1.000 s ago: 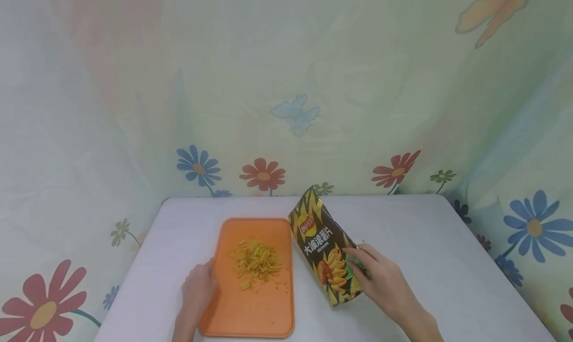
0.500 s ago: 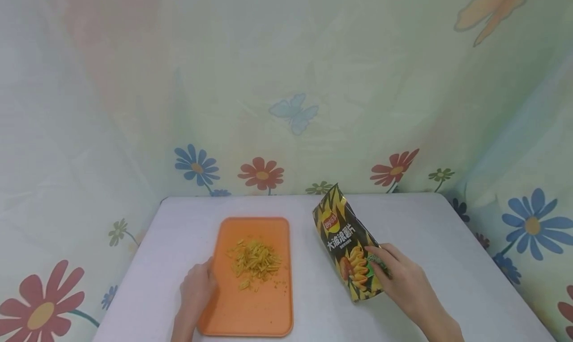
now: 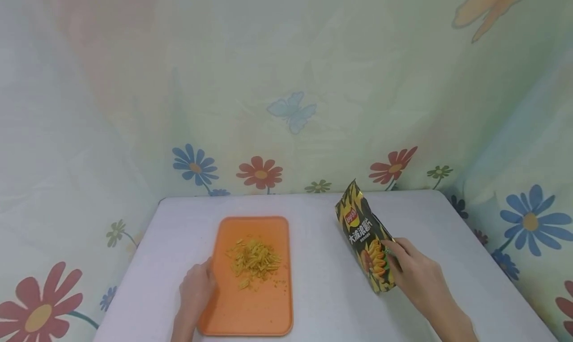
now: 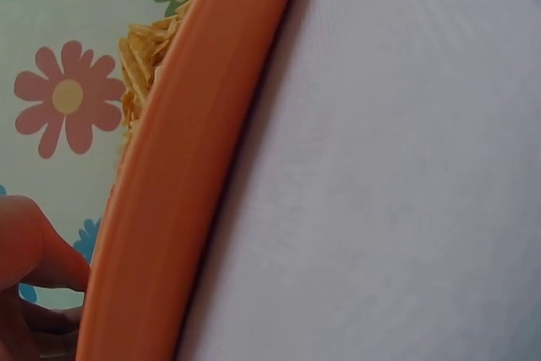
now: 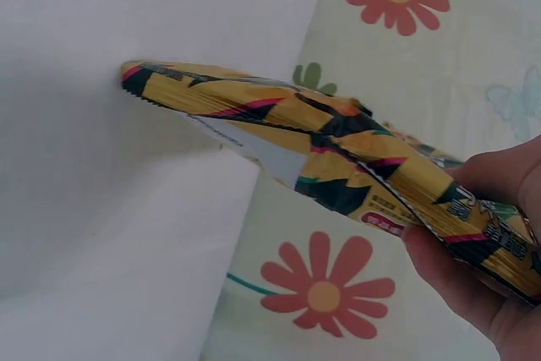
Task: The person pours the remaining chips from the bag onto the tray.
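Note:
An orange tray [image 3: 250,309] lies on the white table, with a heap of yellow crinkle-cut chips [image 3: 256,258] in its upper middle. My left hand [image 3: 195,287] grips the tray's left rim; in the left wrist view its fingers [image 4: 51,251] meet the tray's edge. To the right, my right hand [image 3: 418,272] pinches a black and yellow Lay's chip bag [image 3: 358,222] by its right side. The bag tilts with its top to the upper left. Its underside and golden seam show in the right wrist view, thumb and fingers on opposite faces.
A white table [image 3: 320,302] carries the tray. Behind and at both sides hangs a pale curtain [image 3: 224,83] printed with flowers and butterflies. A few crumbs [image 3: 279,284] are scattered on the tray, right of the heap.
My right hand has moved right with the chip bag, away from the tray's edge. The left hand stays at the tray, and the chips have not moved.

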Motion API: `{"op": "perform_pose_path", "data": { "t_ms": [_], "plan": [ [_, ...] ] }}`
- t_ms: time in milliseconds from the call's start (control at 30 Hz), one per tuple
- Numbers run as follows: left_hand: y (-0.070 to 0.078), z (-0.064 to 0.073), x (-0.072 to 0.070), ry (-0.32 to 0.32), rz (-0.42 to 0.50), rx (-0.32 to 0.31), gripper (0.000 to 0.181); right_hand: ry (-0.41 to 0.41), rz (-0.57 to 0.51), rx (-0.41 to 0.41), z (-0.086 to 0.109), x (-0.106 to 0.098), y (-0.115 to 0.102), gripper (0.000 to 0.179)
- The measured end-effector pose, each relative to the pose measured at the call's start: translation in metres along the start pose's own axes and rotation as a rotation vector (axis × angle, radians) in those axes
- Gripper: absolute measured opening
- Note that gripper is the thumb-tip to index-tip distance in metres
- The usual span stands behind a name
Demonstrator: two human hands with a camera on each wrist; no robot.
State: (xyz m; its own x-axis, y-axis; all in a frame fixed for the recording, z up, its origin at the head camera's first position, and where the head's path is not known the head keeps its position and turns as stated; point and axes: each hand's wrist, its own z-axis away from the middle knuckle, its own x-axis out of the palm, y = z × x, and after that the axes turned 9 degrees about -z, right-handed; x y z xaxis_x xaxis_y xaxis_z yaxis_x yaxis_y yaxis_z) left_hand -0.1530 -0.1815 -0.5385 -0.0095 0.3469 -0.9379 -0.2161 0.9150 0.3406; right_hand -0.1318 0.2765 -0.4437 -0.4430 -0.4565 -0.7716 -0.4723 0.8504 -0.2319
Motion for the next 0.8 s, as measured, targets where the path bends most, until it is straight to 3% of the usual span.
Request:
{"op": "perform_pose_path", "data": {
  "t_ms": [267,533,800],
  "plan": [
    [-0.002,0.0,0.002,0.002,0.006,0.003,0.042,-0.073,-0.032,0.025,-0.005,0.005,-0.007,0.052],
    [-0.003,0.0,0.004,0.01,0.007,-0.003,0.042,-0.273,-0.148,0.077,-0.01,0.0,-0.017,0.067],
    [-0.003,0.002,0.004,0.028,0.013,0.006,0.042,-0.418,-0.305,0.04,-0.014,0.002,-0.021,0.074]
  ]
}}
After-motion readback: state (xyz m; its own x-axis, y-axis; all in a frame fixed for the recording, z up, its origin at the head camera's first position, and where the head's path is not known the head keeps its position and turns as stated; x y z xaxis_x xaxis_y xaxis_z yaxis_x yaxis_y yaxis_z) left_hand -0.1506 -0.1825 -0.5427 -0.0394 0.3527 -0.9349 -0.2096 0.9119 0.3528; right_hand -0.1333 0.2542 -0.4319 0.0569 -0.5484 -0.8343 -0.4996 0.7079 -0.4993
